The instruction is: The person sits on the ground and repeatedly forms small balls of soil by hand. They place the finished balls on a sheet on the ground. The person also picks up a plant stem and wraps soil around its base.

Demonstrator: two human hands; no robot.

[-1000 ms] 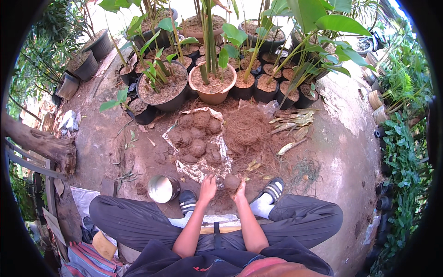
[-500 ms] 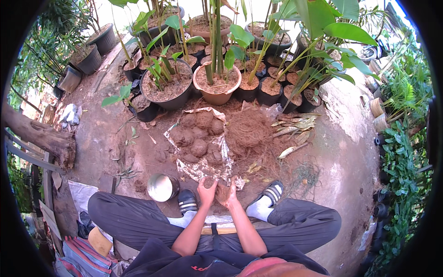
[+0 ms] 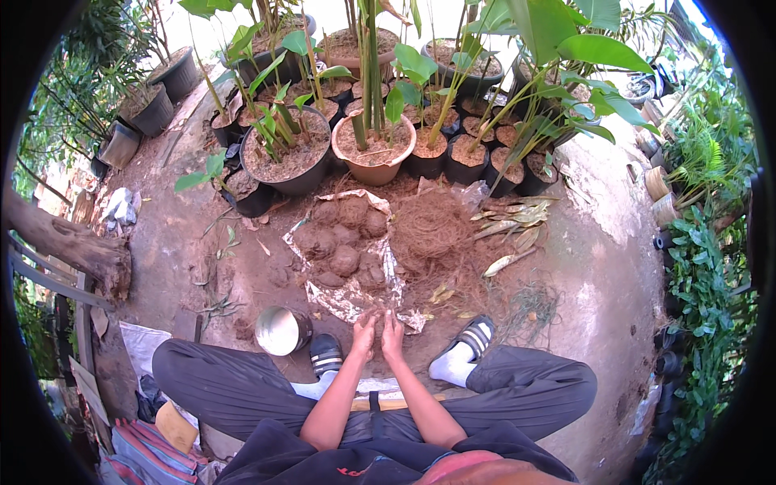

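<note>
Hands pressed side by side — left hand (image 3: 363, 334), right hand (image 3: 393, 333) — nothing visibly clamped; soil balls (image 3: 345, 259) are seen straight ahead on foil sheet (image 3: 394, 283), equally reachable by both.

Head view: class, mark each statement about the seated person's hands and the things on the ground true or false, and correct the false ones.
1. The left hand and right hand are close together, in front of the knees. True.
2. Soil balls lie on a crinkled silvery sheet. True.
3. The metal cup stands by the person's right foot. False: it lies beside the left foot.
4. The potted plants are behind the person. False: they stand ahead, beyond the sheet.
</note>
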